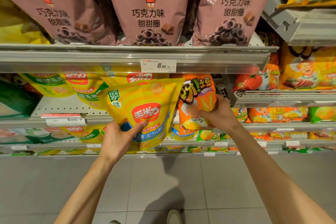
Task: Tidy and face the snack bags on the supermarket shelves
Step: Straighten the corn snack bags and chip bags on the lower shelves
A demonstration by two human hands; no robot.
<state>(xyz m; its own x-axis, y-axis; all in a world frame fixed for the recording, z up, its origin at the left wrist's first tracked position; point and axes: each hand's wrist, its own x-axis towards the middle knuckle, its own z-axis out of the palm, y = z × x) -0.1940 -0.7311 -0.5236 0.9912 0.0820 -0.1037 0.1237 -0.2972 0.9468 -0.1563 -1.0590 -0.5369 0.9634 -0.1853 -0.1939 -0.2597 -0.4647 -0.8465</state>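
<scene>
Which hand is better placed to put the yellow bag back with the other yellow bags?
Probably the left hand: it already grips the yellow bag, just right of the yellow row. The right hand holds an orange bag.

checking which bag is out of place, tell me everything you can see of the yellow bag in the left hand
The yellow bag is a glossy, puffy plastic pouch with a red logo badge at its centre, a green-and-white "39°" mark at upper left and a blue band of white characters below. It looks sealed and full. It is held off the shelf, front facing out, tilted slightly. The left hand grips its lower left, thumb across the front. Its right edge overlaps the orange bag held by the right hand.
</scene>
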